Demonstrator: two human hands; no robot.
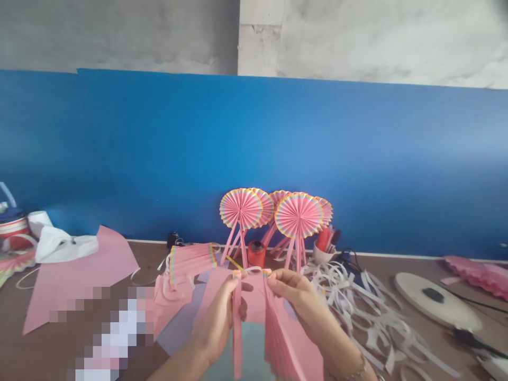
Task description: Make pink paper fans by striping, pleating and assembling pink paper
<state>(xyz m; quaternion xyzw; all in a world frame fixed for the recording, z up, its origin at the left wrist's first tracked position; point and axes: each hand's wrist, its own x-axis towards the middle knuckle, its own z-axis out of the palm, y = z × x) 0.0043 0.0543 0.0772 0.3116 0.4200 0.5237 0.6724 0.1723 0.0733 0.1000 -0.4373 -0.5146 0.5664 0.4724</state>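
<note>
My left hand [216, 320] pinches the top of a narrow pink folded paper strip [237, 341], which hangs straight down and has a rainbow-coloured end. My right hand [304, 296] grips the rainbow-edged top of a pleated pink paper [278, 336], its folds fanning out below. A short white ribbon [253, 270] spans the gap between the two tops. Whether both pink parts belong to one sheet, I cannot tell. Beneath my hands lie pink paper [212, 299] and a grey-blue surface [251, 352].
Several round pink paper fans [299, 214] stand against the blue panel [178, 148]. Near them are a red container [257, 255] and a cup of tools [323, 254]. White ribbons [357, 307] lie tangled at right, beside a pale disc [432, 299]. Pink sheets [79, 286] lie left.
</note>
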